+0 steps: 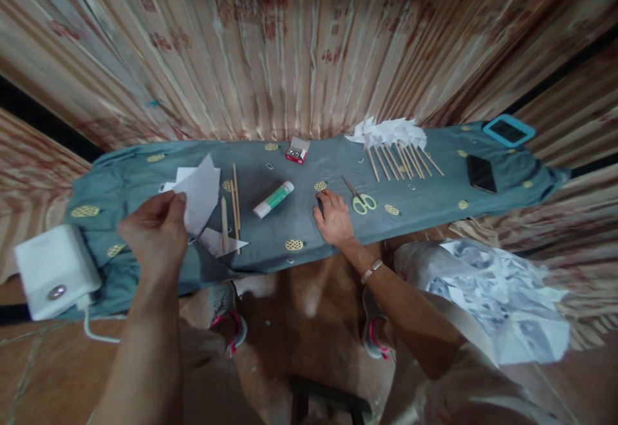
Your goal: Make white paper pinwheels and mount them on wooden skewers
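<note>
Over the tabletop [302,222], the left hand [157,226] pinches a white sheet [203,196] by its edge, likely to avoid creasing; the right hand [335,220], grip loosely open and empty, rests near the scissors [364,204].

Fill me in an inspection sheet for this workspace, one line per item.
Surface: covered by a green-grey cloth with yellow pineapple prints, creased at the left end.
Job's things: paper, loose sticks, glue stick, scissors, an open red box, and a row of paper-topped sticks.
Clutter: phone and blue-framed device at the right end; white box at the left.
Grips: left hand pinches the paper; right hand rests on the cloth beside the scissors, holding nothing visible.
Cables: one white cable, plugged into the white box; far end hidden.
Surroundings: patterned curtain behind; bag of white scraps at right.
</note>
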Demonstrator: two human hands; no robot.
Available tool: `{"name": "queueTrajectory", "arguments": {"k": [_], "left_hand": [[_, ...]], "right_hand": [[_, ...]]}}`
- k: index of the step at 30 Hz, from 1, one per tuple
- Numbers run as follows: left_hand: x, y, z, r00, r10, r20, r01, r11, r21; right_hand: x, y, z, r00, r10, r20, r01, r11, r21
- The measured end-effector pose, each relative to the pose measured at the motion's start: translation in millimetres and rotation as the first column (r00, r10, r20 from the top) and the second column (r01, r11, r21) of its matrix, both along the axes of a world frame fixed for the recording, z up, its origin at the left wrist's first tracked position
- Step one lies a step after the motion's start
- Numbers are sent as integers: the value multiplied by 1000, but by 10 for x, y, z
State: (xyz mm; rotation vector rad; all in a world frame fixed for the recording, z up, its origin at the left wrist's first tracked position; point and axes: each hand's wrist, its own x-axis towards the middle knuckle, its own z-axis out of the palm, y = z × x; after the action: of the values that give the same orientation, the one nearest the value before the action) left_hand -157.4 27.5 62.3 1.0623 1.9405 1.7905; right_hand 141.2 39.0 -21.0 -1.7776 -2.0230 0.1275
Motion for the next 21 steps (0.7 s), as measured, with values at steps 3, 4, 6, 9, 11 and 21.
{"name": "queueTrajectory", "arguments": {"k": [3,4,6,9,11,21], "left_hand": [[263,-123,154,955,-103,277,74,991,112],[346,-164,188,931,-116,347,81,990,115],[491,-236,219,860,-165,483,129,986,108],[661,-307,195,748,-282,601,296,952,78],[760,-329,154,674,-327,662,389,919,58],[1151,-367,-100,506,-320,801,591,805,-52]], "right_hand": [[1,-1,-13,1000,3,-13,-2,1000,18],[1,-2,-19,1000,4,-18,-3,1000,21],[1,-5,-29,1000,7,-30,-6,1000,23],[14,1,-40,999,11,-53,-11,1000,10],[41,23,-46,994,30,-102,-29,1000,6],[400,-191,206,736,26,-676,-5,999,33]]}}
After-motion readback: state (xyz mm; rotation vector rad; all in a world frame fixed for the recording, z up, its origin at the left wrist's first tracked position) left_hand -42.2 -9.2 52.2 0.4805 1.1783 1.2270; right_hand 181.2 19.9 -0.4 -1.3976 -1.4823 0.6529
